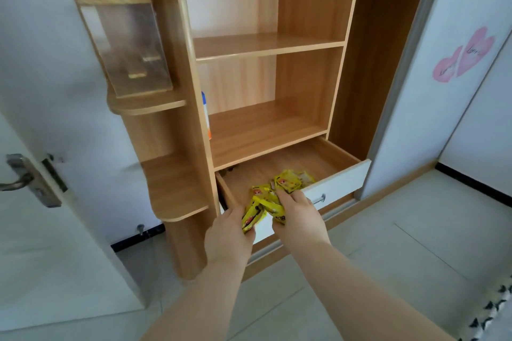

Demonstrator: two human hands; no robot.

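A wooden drawer [327, 155] with a white front and a metal handle is pulled out at the bottom of a wooden wardrobe. Several yellow snack packets [291, 180] lie at its front edge. My left hand [230, 235] grips a few yellow packets [250, 216] at the drawer's front left corner. My right hand [297, 212] holds other packets [273, 206] just over the white drawer front. Both hands are close together, fingers curled round the packets.
Two bare shelves [266, 44] sit above the drawer, with a white and orange bottle [205, 116] at the lower shelf's left edge. A clear acrylic box [130, 47] stands on a side shelf. A white door with a handle [25, 180] is at left; a sliding door with heart stickers [465, 55] at right.
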